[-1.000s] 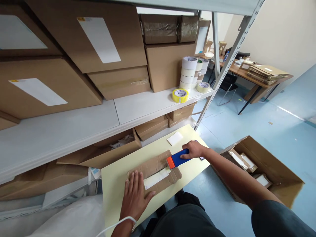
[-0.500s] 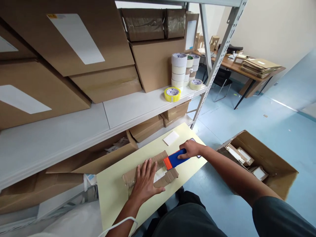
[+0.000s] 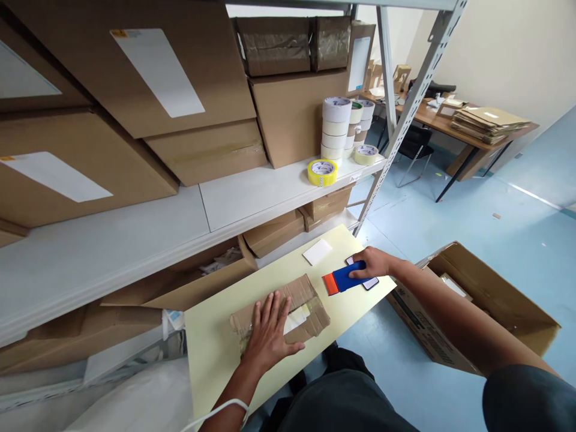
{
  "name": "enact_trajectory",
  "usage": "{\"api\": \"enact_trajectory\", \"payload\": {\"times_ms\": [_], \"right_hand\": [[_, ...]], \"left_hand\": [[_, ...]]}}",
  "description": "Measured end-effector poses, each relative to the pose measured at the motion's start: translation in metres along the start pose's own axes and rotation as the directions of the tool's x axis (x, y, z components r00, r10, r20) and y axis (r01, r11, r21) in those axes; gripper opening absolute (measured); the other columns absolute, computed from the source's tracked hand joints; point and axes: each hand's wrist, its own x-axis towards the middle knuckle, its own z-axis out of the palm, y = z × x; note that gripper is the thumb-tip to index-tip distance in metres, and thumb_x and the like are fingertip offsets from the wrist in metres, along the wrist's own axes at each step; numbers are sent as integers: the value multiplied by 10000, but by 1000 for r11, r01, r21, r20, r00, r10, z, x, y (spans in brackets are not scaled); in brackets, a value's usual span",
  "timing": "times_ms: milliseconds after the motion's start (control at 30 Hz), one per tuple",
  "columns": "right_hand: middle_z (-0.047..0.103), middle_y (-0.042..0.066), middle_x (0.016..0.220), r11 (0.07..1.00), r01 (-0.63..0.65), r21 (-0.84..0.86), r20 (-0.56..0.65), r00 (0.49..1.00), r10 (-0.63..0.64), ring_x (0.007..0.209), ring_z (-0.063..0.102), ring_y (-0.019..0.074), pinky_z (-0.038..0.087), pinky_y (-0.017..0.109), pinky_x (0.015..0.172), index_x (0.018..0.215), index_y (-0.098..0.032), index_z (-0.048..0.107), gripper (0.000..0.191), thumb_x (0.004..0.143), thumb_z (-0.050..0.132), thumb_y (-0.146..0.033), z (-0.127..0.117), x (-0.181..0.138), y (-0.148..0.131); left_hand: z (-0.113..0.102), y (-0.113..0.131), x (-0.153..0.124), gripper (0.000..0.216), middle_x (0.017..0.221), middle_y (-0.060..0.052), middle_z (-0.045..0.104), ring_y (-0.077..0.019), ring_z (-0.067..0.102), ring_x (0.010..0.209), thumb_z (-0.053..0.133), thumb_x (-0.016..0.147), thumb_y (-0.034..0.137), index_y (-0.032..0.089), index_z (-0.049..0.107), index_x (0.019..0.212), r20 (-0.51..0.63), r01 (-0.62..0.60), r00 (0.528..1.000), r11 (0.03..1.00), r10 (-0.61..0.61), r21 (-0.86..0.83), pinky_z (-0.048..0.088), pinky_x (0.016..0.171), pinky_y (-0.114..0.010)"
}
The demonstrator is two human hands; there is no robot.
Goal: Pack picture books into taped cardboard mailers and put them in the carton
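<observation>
A flat brown cardboard parcel (image 3: pixel 303 297) with a white label lies on the pale yellow table (image 3: pixel 216 342). My left hand (image 3: pixel 269 330) rests flat on it, fingers spread. My right hand (image 3: pixel 377 263) grips a blue tool with an orange end (image 3: pixel 342 279), held just right of the parcel, above the table and partly over a dark phone (image 3: pixel 371 282). A white card (image 3: pixel 317 251) lies near the table's far edge.
Metal shelving (image 3: pixel 252 195) carries large cardboard boxes and stacked tape rolls (image 3: pixel 336 129); a yellow tape roll (image 3: pixel 322 172) sits by them. An open carton (image 3: pixel 490 303) stands on the blue floor at right. A desk with flat cartons (image 3: pixel 488 123) is further back.
My right hand pulled the blue tool off the parcel to the right. My left hand slid from the parcel's left end to its middle and stays flat there.
</observation>
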Motion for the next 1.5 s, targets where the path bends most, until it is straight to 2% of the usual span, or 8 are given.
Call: {"api": "enact_trajectory", "payload": {"times_ms": [267,433,667,833,1067,1267,1367,1500], "right_hand": [[704,30,736,999,-43,-11,-9,999,43,623,563,148,363,255,612,823,-194,700,371,850,660,-562,3,-9,10],[716,32,742,998,-62,-14,-36,997,61,639,580,149,359,251,616,835,-195,717,379,841,673,-571,6,-6,8],[730,35,740,994,-88,-63,-31,996,86,632,591,158,359,257,613,863,-204,744,364,827,707,-565,1,-1,3],[727,28,767,994,-72,-79,-10,997,72,659,599,153,363,252,635,883,-204,737,365,837,705,-565,5,4,7],[730,31,770,988,-101,-114,59,992,109,675,620,159,381,251,647,861,-200,731,395,863,666,-589,18,6,18],[778,92,812,948,-74,-310,28,996,87,756,708,234,425,309,721,885,-209,766,469,881,621,-655,26,18,-4],[790,125,819,914,-25,-405,54,997,51,766,728,264,440,358,800,919,-188,787,501,881,620,-659,21,26,-20],[799,153,851,899,-36,-437,98,991,87,783,741,278,445,367,795,927,-170,801,512,872,640,-653,14,30,-39]], "left_hand": [[1,-3,-1,1176,1693,-231,261,-414,217,1564,482,745,914,166,300,1634,-35,-26,999,1000,26,-3,36,1245,-615],[-6,-5,1,1204,1703,-223,239,-425,232,1555,514,706,930,200,294,1638,25,-1,1000,1000,1,-15,73,1236,-620],[-17,16,39,1312,1715,-229,184,-468,148,1569,534,621,978,210,259,1648,112,4,994,999,1,-53,66,1217,-669],[-14,28,61,1170,1722,-197,191,-478,152,1563,561,698,914,270,294,1637,114,30,993,997,-22,-70,52,1202,-693],[-9,25,55,993,1716,-173,235,-440,198,1562,577,785,828,321,355,1610,80,-2,997,998,7,-63,61,1220,-664],[-8,24,53,951,1715,-164,242,-441,188,1562,533,820,825,324,353,1608,51,-24,998,998,27,-62,64,1218,-666],[-6,22,52,916,1716,-156,245,-440,189,1560,515,846,806,325,348,1608,45,-34,998,997,37,-63,61,1218,-666],[-4,20,50,876,1717,-141,250,-436,191,1560,516,866,779,334,357,1603,34,-44,998,997,46,-67,62,1219,-664]]}}
